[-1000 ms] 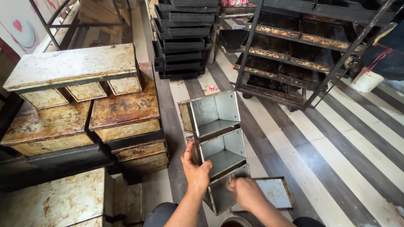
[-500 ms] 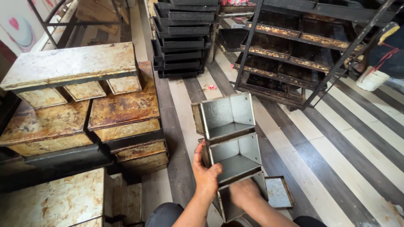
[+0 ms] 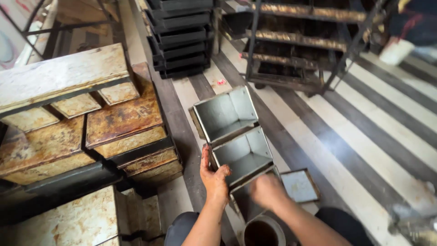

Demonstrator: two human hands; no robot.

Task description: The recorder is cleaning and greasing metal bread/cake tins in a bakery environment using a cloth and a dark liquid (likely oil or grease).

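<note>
A strap of joined metal baking tins (image 3: pixel 233 136) stands tilted on the striped floor in front of me, open sides facing me. My left hand (image 3: pixel 214 178) grips the left edge of the middle tin. My right hand (image 3: pixel 268 191) is blurred and reaches into the nearest tin, its fingers hidden from view. A small round dark container (image 3: pixel 263 231) sits just below my hands, between my knees. A flat rectangular metal lid (image 3: pixel 299 186) lies on the floor right of my right hand.
Stacks of worn, rusty lidded tins (image 3: pixel 123 118) fill the left side. Dark stacked trays (image 3: pixel 182 36) stand at the back. A wheeled metal rack (image 3: pixel 300 45) with loaded shelves is at the back right, with a white bucket (image 3: pixel 397 51) beside it.
The view has shifted a little and the tins look closer. My left hand stays on the middle tin's edge. My right hand has moved deeper into the nearest tin and is blurred with motion.
</note>
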